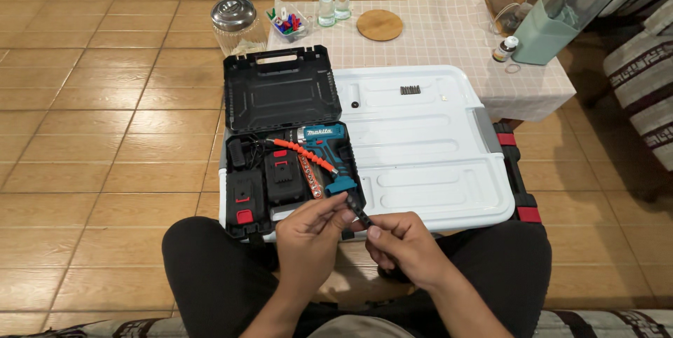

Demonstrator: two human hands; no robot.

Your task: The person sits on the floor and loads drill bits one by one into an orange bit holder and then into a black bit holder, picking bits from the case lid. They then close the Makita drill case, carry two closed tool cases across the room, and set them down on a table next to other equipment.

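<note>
My left hand point(308, 236) and my right hand point(403, 247) meet over my lap, both pinching a small black strip-like part point(357, 209) at the front edge of an open black tool case point(280, 92). Inside the case lie a teal cordless drill point(326, 145), an orange flexible shaft point(303, 150) and two black battery packs with red tabs point(263, 187). The case rests on the lid of a white plastic storage box point(434, 149).
On the white lid sit a row of dark bits point(410, 90) and a small black ring point(355, 104). Behind stand a low table with a checked cloth point(456, 36), a glass jar point(237, 26), a round wooden coaster point(379, 25), small bottles and a tall teal container point(554, 26). Tiled floor lies to the left.
</note>
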